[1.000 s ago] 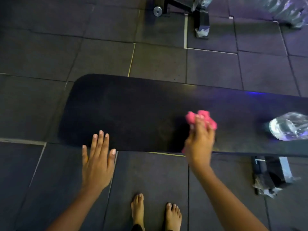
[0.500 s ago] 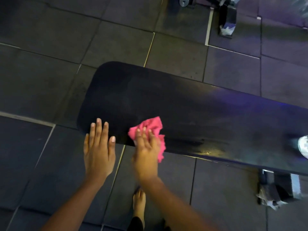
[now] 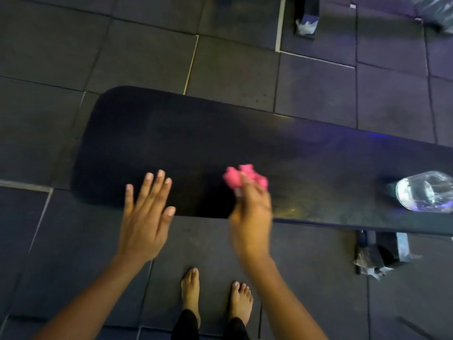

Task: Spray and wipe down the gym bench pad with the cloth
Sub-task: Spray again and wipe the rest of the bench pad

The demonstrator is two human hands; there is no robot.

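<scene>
The black bench pad [image 3: 196, 143] stretches from the left across to the right edge of the head view. My right hand [image 3: 251, 217] grips a bunched pink cloth [image 3: 241, 176] at the pad's near edge, blurred by motion. My left hand [image 3: 144, 217] is spread flat with straight fingers, its fingertips over the pad's near left edge. A clear plastic bottle [image 3: 426, 192] sits on the pad at the far right, partly cut off by the frame.
Dark rubber floor tiles [image 3: 232, 69] surround the bench. A bench foot wrapped in plastic [image 3: 382, 253] stands under the pad at the right. Another equipment leg [image 3: 306, 18] is at the top. My bare feet [image 3: 215, 295] stand close to the pad.
My right hand swept the cloth left toward my left hand, then back right along the near edge. The left hand stayed spread at the pad's left edge.
</scene>
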